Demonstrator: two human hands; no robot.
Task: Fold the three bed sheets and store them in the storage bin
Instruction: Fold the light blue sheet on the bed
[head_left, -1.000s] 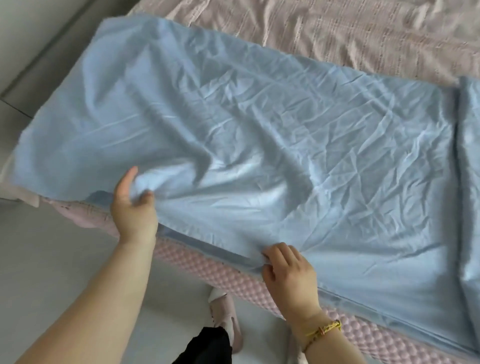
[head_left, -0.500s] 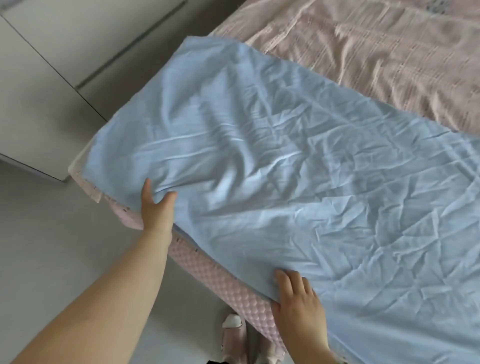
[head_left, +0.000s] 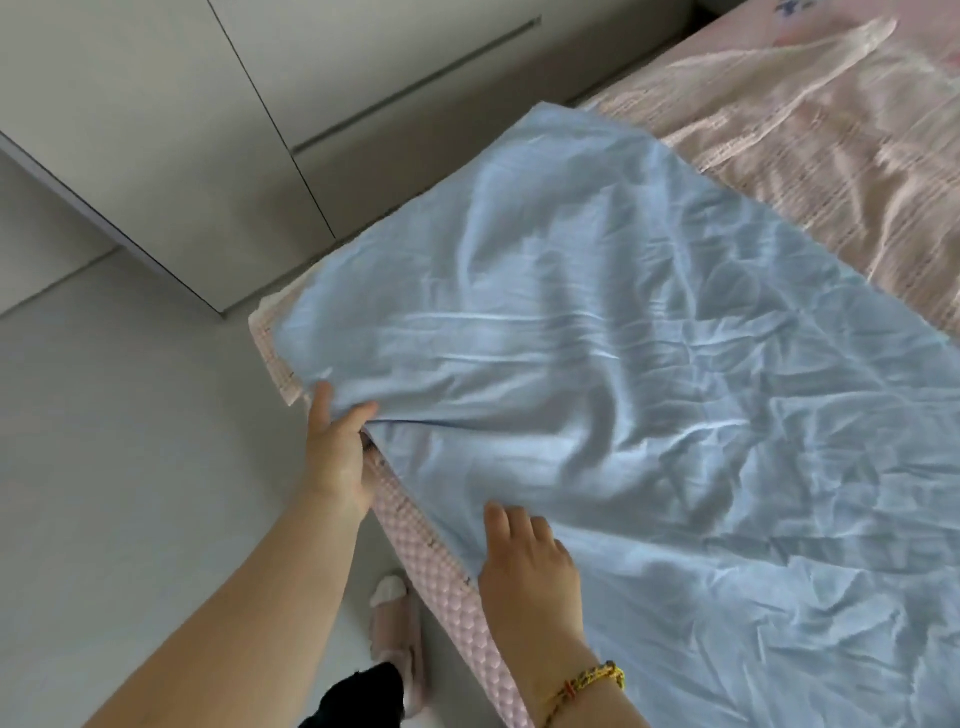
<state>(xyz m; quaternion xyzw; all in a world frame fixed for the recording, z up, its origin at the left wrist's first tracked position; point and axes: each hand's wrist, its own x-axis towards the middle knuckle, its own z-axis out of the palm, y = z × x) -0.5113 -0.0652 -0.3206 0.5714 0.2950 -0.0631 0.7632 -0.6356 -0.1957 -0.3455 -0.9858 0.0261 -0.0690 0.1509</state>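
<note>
Since half a second ago my left hand (head_left: 337, 447) has slid along the hem toward the near corner of the light blue crumpled bed sheet (head_left: 623, 389), and more of the white flat-fronted wardrobe (head_left: 182, 130) has come into sight. That hand now pinches the sheet's edge, thumb up on one side and fingers tucked under the cloth, with folds running out from the grip. My right hand (head_left: 524, 561) lies palm down on the sheet just inside its near edge, fingers loose and grasping nothing; a yellow braided bracelet (head_left: 587, 680) sits on that wrist. The sheet is spread flat over the corner of the bed, on top of the pink striped bed cover (head_left: 805, 156), its hem hanging just over the pink quilted mattress side (head_left: 441, 571). Below, on the pale grey floor (head_left: 130, 467), my pink slipper (head_left: 395, 623) stands close against the bed.
</note>
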